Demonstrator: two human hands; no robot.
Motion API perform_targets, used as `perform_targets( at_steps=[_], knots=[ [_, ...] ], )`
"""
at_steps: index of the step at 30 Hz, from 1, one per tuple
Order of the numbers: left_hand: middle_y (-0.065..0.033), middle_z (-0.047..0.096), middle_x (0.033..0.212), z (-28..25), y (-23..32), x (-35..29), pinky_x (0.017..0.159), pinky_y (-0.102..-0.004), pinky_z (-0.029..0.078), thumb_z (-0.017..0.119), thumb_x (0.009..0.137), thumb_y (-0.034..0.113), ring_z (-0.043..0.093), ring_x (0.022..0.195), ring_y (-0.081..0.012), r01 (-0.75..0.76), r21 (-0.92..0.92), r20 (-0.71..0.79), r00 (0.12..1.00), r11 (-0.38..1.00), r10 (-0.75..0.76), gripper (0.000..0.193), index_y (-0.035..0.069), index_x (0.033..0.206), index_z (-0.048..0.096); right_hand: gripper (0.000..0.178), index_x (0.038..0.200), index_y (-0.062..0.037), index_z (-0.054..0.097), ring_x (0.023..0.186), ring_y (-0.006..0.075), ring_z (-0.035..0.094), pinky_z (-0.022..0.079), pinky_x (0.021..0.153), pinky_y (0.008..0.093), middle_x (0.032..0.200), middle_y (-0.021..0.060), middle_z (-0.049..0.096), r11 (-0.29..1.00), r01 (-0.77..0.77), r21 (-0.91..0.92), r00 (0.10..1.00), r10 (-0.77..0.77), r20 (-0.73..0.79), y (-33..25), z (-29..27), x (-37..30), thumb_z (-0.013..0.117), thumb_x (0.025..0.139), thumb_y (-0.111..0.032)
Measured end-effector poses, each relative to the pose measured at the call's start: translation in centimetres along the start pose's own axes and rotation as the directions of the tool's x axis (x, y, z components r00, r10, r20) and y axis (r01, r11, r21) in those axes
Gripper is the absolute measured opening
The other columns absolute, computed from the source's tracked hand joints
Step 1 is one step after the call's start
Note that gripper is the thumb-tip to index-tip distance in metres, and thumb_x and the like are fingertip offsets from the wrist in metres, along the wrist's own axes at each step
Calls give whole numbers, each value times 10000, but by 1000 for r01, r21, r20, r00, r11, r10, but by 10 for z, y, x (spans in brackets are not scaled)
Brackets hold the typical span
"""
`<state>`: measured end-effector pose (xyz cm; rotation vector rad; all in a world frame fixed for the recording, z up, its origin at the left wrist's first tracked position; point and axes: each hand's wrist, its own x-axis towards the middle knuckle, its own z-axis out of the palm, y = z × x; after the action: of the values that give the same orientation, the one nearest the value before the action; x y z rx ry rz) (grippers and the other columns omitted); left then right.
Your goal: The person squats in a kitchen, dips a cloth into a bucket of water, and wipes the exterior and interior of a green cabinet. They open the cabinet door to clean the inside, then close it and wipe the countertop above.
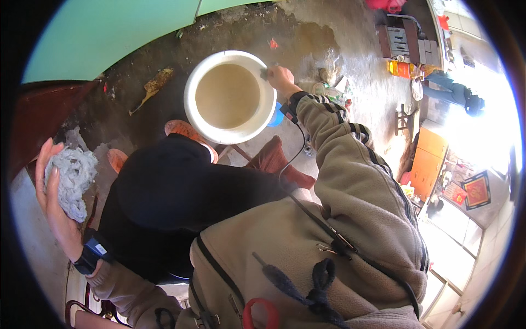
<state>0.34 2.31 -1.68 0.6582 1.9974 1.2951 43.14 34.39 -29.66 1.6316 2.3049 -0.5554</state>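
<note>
My left hand [50,189] is raised at the far left and clutches a crumpled grey rag [73,180] against its palm. My right hand [280,78] reaches forward and grips the rim of a white bucket [191,109] filled with murky beige water. The bucket stands on the dirty concrete floor in front of me. A dark band sits on each wrist.
My legs in black trousers and my orange sandals [182,129] are below the bucket. A green wall [109,33] curves along the top left. An orange bottle [404,69], debris and a small stool [404,118] lie to the right, with a doorway and bright floor beyond.
</note>
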Motion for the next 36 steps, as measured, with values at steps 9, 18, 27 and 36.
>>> perform_targets(
  at_steps=[9, 18, 27, 36],
  knots=[
    [-109, 509, 1245, -3, -4, 2, 998, -309, 374, 445, 894, 183, 494, 1154, -185, -18, 7, 27, 999, 1000, 18, 439, 47, 1310, 479, 92, 747, -158, 658, 782, 326, 627, 490, 668, 427, 789, 120, 654, 999, -48, 25, 996, 45, 78, 18, 17, -45, 568, 739, -176],
    [-108, 516, 1241, -7, -10, 2, 1024, -317, 347, 451, 896, 191, 479, 1177, -182, -15, 44, 5, 1000, 999, 15, 437, 51, 1309, 483, 94, 766, -157, 672, 828, 319, 635, 501, 706, 417, 826, 116, 665, 999, -28, -14, 991, 30, 127, 20, 23, -43, 615, 719, -214],
    [-119, 516, 1251, -12, -7, 0, 1036, -313, 340, 426, 914, 184, 467, 1203, -185, -24, 121, 49, 999, 992, 18, 417, 49, 1303, 491, 96, 763, -175, 647, 788, 240, 639, 499, 635, 371, 785, 32, 652, 938, 344, -45, 786, -261, 561, -7, 54, -78, 625, 670, -176],
    [-121, 519, 1249, -13, -13, 2, 1022, -310, 363, 410, 922, 163, 500, 1172, -188, -17, 115, 21, 1000, 993, 15, 409, 40, 1304, 487, 114, 793, -156, 635, 815, 265, 636, 498, 655, 406, 799, 49, 654, 840, 493, -226, 672, -202, 712, -6, 42, -57, 622, 680, -148]
  ],
)
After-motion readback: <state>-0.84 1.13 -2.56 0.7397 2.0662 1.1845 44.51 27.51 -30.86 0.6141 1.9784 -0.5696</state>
